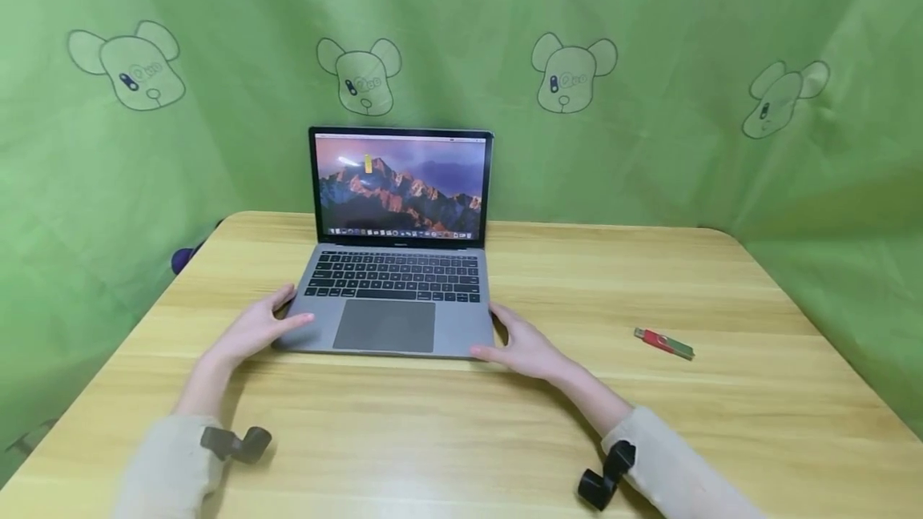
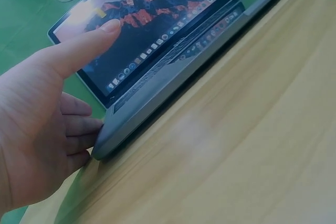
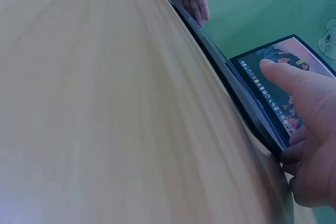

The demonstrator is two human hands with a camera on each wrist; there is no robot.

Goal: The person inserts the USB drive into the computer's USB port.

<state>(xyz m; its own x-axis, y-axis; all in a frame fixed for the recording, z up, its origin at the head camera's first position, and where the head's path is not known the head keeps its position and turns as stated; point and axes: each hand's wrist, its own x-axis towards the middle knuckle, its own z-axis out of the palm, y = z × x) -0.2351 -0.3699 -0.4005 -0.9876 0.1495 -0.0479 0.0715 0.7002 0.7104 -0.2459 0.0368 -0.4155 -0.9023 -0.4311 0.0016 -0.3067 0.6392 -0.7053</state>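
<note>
An open laptop (image 1: 389, 327) with a lit screen (image 1: 400, 187) stands on the wooden table. At its front left corner, my left hand (image 1: 252, 327) has the fingers (image 2: 84, 127) against the side edge. The left thumb (image 2: 86, 51) is stretched out above the laptop, off its surface. My right hand (image 1: 530, 347) is at the front right corner, fingers (image 3: 291, 156) touching the edge and slightly bent. Its thumb (image 3: 286, 74) is raised over the laptop too. Whether any fingertips reach under the base is hidden.
A red and green USB flash drive (image 1: 663, 343) lies on the table (image 1: 433, 439) to the right of the laptop. Green curtains (image 1: 461, 6) with bear-head outlines hang behind and at both sides. A purple object (image 1: 182, 260) shows past the left table edge.
</note>
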